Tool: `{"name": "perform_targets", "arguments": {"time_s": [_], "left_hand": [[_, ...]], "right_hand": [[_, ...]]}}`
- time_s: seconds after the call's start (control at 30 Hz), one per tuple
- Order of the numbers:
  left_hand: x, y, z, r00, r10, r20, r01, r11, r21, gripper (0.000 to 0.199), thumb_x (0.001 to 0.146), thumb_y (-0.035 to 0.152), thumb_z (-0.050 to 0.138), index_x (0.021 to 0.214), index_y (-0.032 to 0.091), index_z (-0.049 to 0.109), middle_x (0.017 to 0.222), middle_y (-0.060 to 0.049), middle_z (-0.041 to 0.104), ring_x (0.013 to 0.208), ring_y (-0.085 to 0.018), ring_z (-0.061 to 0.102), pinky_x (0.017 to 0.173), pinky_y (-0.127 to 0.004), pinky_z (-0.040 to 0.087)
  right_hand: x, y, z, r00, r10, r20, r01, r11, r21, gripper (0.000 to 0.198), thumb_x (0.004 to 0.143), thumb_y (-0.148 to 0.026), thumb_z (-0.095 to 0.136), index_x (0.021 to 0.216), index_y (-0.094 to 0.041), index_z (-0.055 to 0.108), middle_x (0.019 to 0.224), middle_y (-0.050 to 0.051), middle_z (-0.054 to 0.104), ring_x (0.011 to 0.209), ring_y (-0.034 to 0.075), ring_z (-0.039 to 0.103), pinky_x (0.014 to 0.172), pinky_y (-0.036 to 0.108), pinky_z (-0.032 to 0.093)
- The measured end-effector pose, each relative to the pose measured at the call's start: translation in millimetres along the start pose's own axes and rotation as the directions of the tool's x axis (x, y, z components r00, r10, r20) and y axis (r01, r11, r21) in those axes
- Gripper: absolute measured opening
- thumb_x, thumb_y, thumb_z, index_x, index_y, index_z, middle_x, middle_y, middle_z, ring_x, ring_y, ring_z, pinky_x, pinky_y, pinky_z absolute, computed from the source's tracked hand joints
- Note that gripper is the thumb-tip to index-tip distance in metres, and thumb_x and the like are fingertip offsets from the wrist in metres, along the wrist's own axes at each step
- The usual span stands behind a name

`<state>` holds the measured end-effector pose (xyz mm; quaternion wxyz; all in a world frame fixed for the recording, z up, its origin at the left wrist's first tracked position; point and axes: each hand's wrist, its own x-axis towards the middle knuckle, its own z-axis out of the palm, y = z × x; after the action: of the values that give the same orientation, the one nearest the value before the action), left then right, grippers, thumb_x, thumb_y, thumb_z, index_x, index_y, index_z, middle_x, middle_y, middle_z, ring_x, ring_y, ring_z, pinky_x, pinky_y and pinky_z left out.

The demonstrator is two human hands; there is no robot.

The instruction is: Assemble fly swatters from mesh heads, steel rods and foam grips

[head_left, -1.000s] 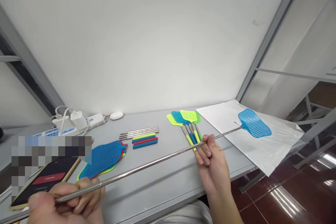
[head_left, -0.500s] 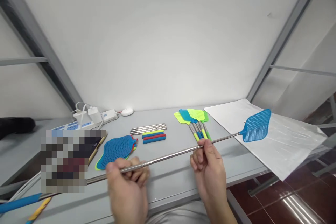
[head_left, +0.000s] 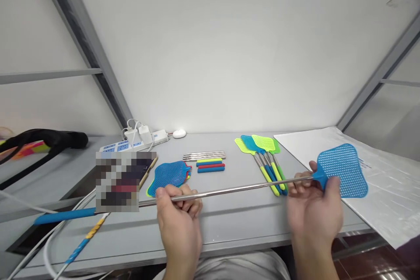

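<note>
An extended fly swatter [head_left: 236, 190] spans the view above the table, with a blue grip at its left end and a blue mesh head at its right. Partway along the metal rod, my left hand [head_left: 180, 210] is closed around it. My right hand [head_left: 315, 205] grips the blue neck where head and rod meet, thumb on the front. Behind my left hand lies a stack of loose swatter heads [head_left: 169, 174], blue on top. Metal rods [head_left: 204, 155] and coloured grip tubes [head_left: 210, 166] lie beside it. Several assembled swatters [head_left: 267, 162] lie fanned out left of my right hand.
A white power strip [head_left: 147, 140] with plugged-in chargers stands at the back left, near a partly blurred phone [head_left: 131, 179]. White cables [head_left: 49, 245] hang over the left edge. A white sheet [head_left: 387, 183] covers the table's right side. A black strap [head_left: 65, 140] lies far left.
My right hand has slid along the rod to the swatter's neck, and the head now faces me more. The left hand keeps its hold on the rod. The view has shifted left.
</note>
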<state>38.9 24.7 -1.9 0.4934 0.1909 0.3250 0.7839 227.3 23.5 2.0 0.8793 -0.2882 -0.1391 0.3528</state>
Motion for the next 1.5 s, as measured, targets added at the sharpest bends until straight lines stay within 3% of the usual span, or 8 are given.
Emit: {"name": "perform_targets", "arguments": {"time_s": [0.17, 0.53, 0.67, 0.77, 0.87, 1.03, 1.2, 1.5], "left_hand": [[-15.7, -11.6, 16.8, 0.991, -0.063, 0.117, 0.074, 0.993, -0.092, 0.053, 0.092, 0.064, 0.045, 0.064, 0.021, 0.033, 0.051, 0.008, 0.024, 0.043, -0.009, 0.022, 0.043, -0.022, 0.022], [-2.8, -18.5, 14.9, 0.958, -0.133, 0.255, 0.134, 0.991, 0.015, 0.042, 0.095, 0.057, 0.045, 0.073, 0.021, 0.049, 0.065, 0.004, 0.046, 0.050, -0.009, 0.042, 0.047, -0.022, 0.038], [22.2, 16.4, -9.9, 0.996, -0.050, 0.073, 0.061, 0.987, -0.149, 0.042, 0.092, 0.060, 0.047, 0.089, 0.019, 0.059, 0.090, -0.004, 0.063, 0.080, -0.017, 0.061, 0.072, -0.034, 0.056], [45.4, 53.6, -31.0, 0.984, 0.007, -0.180, -0.063, 0.951, -0.304, 0.030, 0.096, 0.040, 0.041, 0.079, 0.017, 0.052, 0.073, -0.001, 0.059, 0.068, -0.014, 0.061, 0.072, -0.036, 0.058], [61.9, 84.5, -50.4, 0.996, 0.018, -0.082, -0.052, 0.902, -0.429, 0.021, 0.094, 0.017, 0.037, 0.073, 0.019, 0.041, 0.054, 0.008, 0.039, 0.043, -0.005, 0.040, 0.056, -0.021, 0.051], [73.1, 102.8, -68.0, 0.989, 0.132, 0.065, -0.094, 0.908, -0.408, 0.034, 0.103, 0.025, 0.025, 0.071, 0.020, 0.033, 0.051, 0.009, 0.021, 0.039, -0.005, 0.025, 0.045, -0.016, 0.041], [57.9, 65.7, -34.0, 0.997, 0.061, -0.056, -0.080, 0.893, -0.443, 0.042, 0.105, 0.023, 0.017, 0.064, 0.021, 0.025, 0.047, 0.008, 0.016, 0.035, -0.007, 0.018, 0.035, -0.019, 0.027], [1.4, 22.4, 31.6, 0.999, -0.030, 0.013, 0.033, 0.920, -0.390, 0.038, 0.103, 0.030, 0.039, 0.066, 0.019, 0.038, 0.051, 0.009, 0.021, 0.042, -0.007, 0.021, 0.047, -0.020, 0.038]], "right_hand": [[-35.3, 27.9, 13.8, 1.000, 0.029, 0.009, -0.028, 0.997, -0.072, 0.030, 0.092, -0.045, 0.058, 0.107, -0.021, 0.067, 0.086, 0.002, 0.060, 0.070, 0.011, 0.052, 0.059, 0.023, 0.044], [-34.0, 6.0, 15.6, 0.994, -0.111, 0.019, 0.113, 0.983, -0.147, 0.035, 0.096, -0.044, 0.051, 0.103, -0.016, 0.070, 0.061, -0.001, 0.054, 0.055, 0.011, 0.046, 0.055, 0.025, 0.043], [-7.3, 1.3, 2.9, 0.997, -0.070, -0.042, 0.063, 0.988, -0.142, 0.031, 0.095, -0.037, 0.053, 0.105, -0.014, 0.072, 0.059, -0.003, 0.049, 0.055, 0.010, 0.042, 0.054, 0.023, 0.043], [4.5, 1.9, -2.9, 0.995, -0.078, -0.055, 0.071, 0.990, -0.121, 0.028, 0.093, -0.036, 0.057, 0.101, -0.014, 0.072, 0.066, -0.001, 0.052, 0.058, 0.010, 0.045, 0.054, 0.022, 0.043], [5.4, 5.1, -0.9, 0.996, -0.092, -0.011, 0.090, 0.987, -0.136, 0.029, 0.090, -0.039, 0.060, 0.100, -0.014, 0.072, 0.071, 0.000, 0.056, 0.059, 0.009, 0.047, 0.053, 0.022, 0.042], [-1.4, 14.6, 6.6, 0.996, -0.077, -0.033, 0.072, 0.989, -0.127, 0.026, 0.088, -0.038, 0.064, 0.100, -0.016, 0.070, 0.090, 0.003, 0.063, 0.061, 0.009, 0.050, 0.052, 0.022, 0.042], [-33.8, 38.1, 18.3, 0.999, 0.023, -0.023, -0.026, 0.989, -0.143, 0.028, 0.091, -0.043, 0.061, 0.099, -0.017, 0.069, 0.090, 0.005, 0.068, 0.068, 0.012, 0.057, 0.055, 0.025, 0.045], [-76.3, 59.3, 26.2, 0.982, 0.178, 0.065, -0.170, 0.979, -0.112, 0.034, 0.093, -0.049, 0.056, 0.102, -0.017, 0.066, 0.084, 0.006, 0.071, 0.063, 0.013, 0.057, 0.054, 0.028, 0.045]]}}
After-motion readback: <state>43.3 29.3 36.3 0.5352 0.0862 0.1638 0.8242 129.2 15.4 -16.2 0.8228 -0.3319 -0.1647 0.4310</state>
